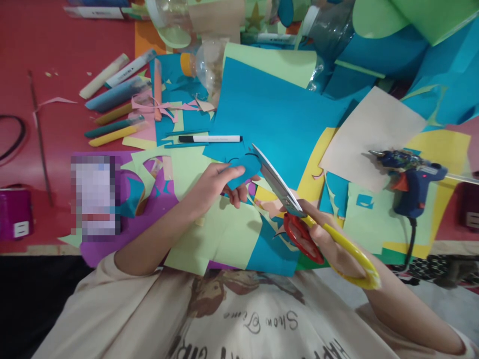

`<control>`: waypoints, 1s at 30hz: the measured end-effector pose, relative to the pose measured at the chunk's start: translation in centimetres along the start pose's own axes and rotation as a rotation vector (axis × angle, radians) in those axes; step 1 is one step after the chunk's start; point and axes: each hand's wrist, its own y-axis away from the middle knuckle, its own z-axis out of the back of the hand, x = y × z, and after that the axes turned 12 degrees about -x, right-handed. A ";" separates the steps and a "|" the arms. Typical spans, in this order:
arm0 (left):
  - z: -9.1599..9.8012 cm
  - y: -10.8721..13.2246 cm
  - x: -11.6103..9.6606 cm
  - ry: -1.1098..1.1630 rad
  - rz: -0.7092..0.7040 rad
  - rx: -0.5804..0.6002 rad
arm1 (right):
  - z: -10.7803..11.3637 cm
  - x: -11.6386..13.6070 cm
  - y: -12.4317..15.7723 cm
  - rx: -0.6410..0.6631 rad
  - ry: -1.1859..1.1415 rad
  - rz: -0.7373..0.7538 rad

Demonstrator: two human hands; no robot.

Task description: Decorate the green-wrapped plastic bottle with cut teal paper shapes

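Between the thumb and fingers of my left hand (219,184) is a small piece of blue paper (239,172) with dark curved pen lines along its top edge. My right hand (325,229) grips a pair of scissors (279,184) with one red and one yellow handle loop. Their blades point up and left, with the tips beside the right edge of the blue piece. The blades look nearly closed. Just beyond the hands, a large blue sheet (277,109) lies flat, with a white marker (211,139) across its left edge.
At right a blue hot glue gun (419,187) with a lit red light lies on paper sheets. Several coloured markers (116,107) and pink scraps are at left, near a blurred phone (96,197). Clear plastic bottles (213,65) lie at the back among more paper.
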 end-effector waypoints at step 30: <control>0.4 -0.1 -0.7 -0.046 0.013 -0.055 | 0.7 -0.8 0.2 0.032 0.134 0.038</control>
